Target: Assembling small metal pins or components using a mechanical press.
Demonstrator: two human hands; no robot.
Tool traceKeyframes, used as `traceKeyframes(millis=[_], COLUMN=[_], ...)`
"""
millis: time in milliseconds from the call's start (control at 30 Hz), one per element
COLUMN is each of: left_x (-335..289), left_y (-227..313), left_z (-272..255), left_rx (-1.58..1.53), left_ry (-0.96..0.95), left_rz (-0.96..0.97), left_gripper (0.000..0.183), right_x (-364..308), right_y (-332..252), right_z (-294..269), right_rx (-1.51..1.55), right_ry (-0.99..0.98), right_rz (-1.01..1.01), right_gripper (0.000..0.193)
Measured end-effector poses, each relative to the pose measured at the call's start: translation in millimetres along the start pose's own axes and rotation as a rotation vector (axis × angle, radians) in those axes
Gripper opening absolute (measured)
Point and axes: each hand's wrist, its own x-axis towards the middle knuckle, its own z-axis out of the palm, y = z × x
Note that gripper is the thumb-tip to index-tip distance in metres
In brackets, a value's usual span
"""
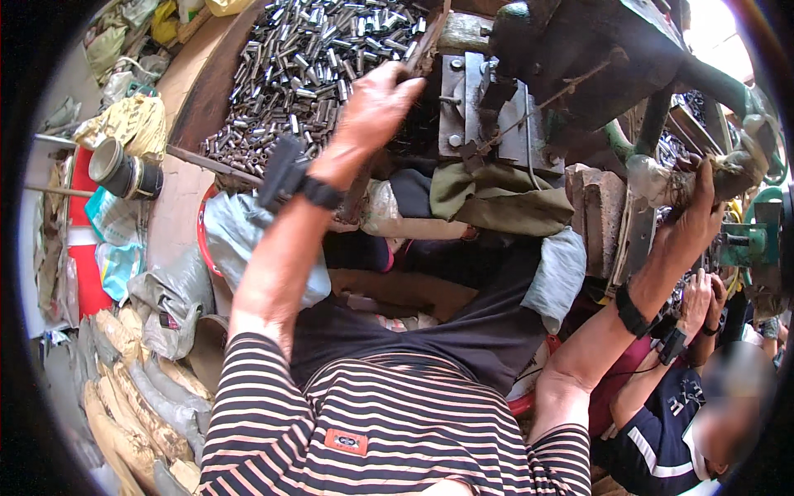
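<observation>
My left hand (376, 103) is closed in front of the press, at the right side of a heap of short metal tubes (318, 58). A thin brown stick-like piece (432, 37) runs up from its fingers; its lower end is hidden in the hand. Just right of it is the press's bolted metal die block (484, 112). Out to the right, my right hand (701, 202) is wrapped round a lever handle (662, 180) covered in worn plastic wrapping. A dark wristband sits on each wrist, and a black device is strapped to the left forearm.
The dark machine body (616, 58) rises at the upper right. An olive cloth (500, 198) hangs below the die block. On the left lie a dark cup-like container (124, 169), a grey bag (174, 302) and stacked sacks (124, 397). Another person (674, 422) works close by on the right.
</observation>
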Motion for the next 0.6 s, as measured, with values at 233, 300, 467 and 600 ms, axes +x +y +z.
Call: traceKeyframes(millis=[233,300,467,600], left_x=[-53.8,-62.6,-70.3,-73.1], left_y=[-71.3,-76.3,-77.5,-76.7], left_z=[-114.8,-109.7,-112.2,-112.8], left_rx=[0.642,0.74,0.744,0.705], left_ry=[-0.288,-0.326,-0.252,-0.252], left_rz=[-0.258,-0.27,-0.147,-0.106], left_gripper=[0.033,0.035,0.028,0.021], right_x=[-62.6,-86.4,-118.1,-130.8], right_y=[-9.8,-24.0,-48.4,-36.3], right_z=[-9.0,18.9,92.8,150.8], right_rx=[-0.143,-0.17,-0.04,-0.011], right_ry=[0.119,0.013,-0.58,-0.78], right_rz=[-0.214,-0.173,0.058,0.079], right_gripper=[0.015,0.012,0.008,0.014])
